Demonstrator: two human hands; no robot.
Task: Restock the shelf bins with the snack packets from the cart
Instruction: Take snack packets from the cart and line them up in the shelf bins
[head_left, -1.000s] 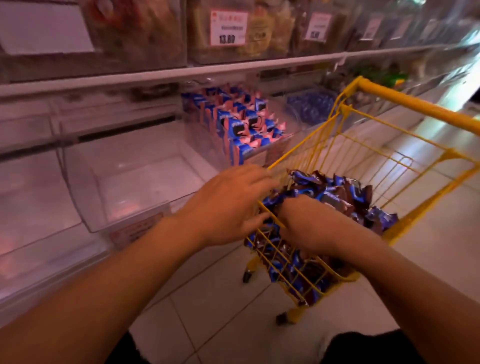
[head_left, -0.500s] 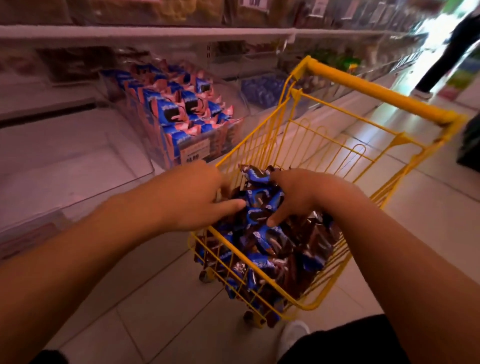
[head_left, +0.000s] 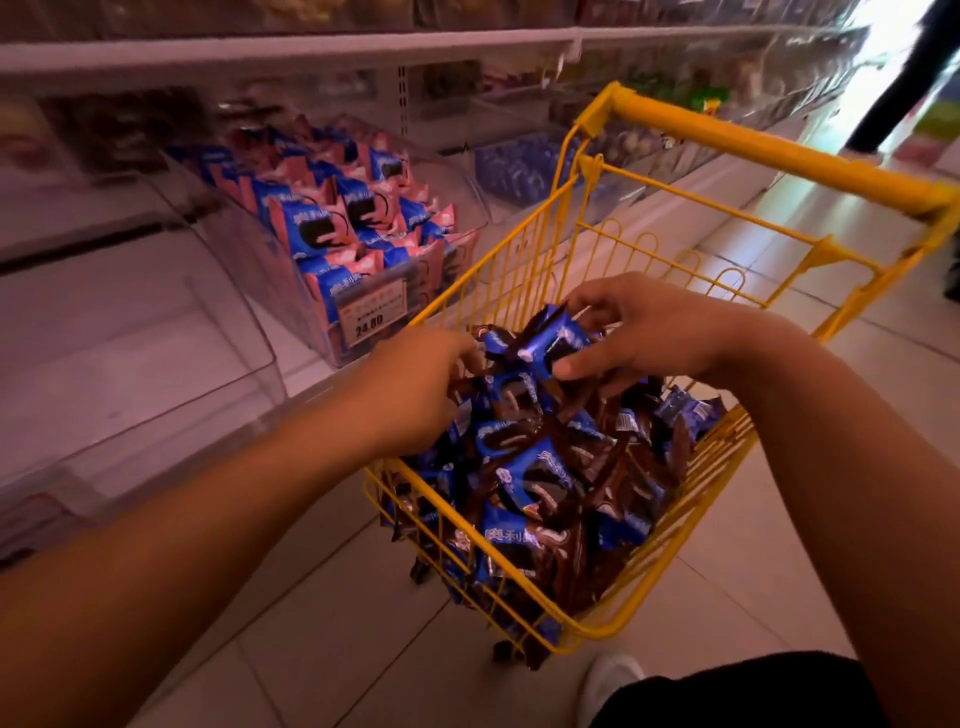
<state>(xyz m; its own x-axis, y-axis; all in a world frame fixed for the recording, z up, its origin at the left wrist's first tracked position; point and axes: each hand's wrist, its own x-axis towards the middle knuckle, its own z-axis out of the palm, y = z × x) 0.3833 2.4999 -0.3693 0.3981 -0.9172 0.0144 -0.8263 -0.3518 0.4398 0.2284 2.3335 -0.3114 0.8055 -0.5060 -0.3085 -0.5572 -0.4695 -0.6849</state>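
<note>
1. Both hands are in the yellow cart (head_left: 670, 561), at the far end of the heap of snack packets (head_left: 545, 467). The empty clear shelf bin (head_left: 156, 364) lies to the left of the hands and a little above the cart rim; a carry from cart to bin would run leftward across the rim.
2. The left hand (head_left: 415, 384) is nearer that bin; the right hand (head_left: 660, 332) is further toward the cart's handle side.
3. Right hand: thumb and fingers pinch one blue packet (head_left: 556, 343) at the top of the heap, raised slightly above the rest. Its long axis runs roughly from lower left to upper right, tilted.
4. Left hand: fingers curled down into the heap beside the raised packet. They seem to gather packets, but the fingertips are hidden, so I cannot tell what is grasped.
5. Packets: small, glossy pillow packs, blue and dark brown, printed with a dark sandwich biscuit. They lie loose and crossed at all angles, filling the cart basket to the rim at the near end.
6. The next bin along (head_left: 363, 249) holds blue and pink packets standing in rows behind a price tag (head_left: 371, 312); that is a different wrapper from the cart stock.
7. Judgement: thin, slippery wrappers; a large handful may shed packets over the rim onto the floor (head_left: 311, 649).
</note>
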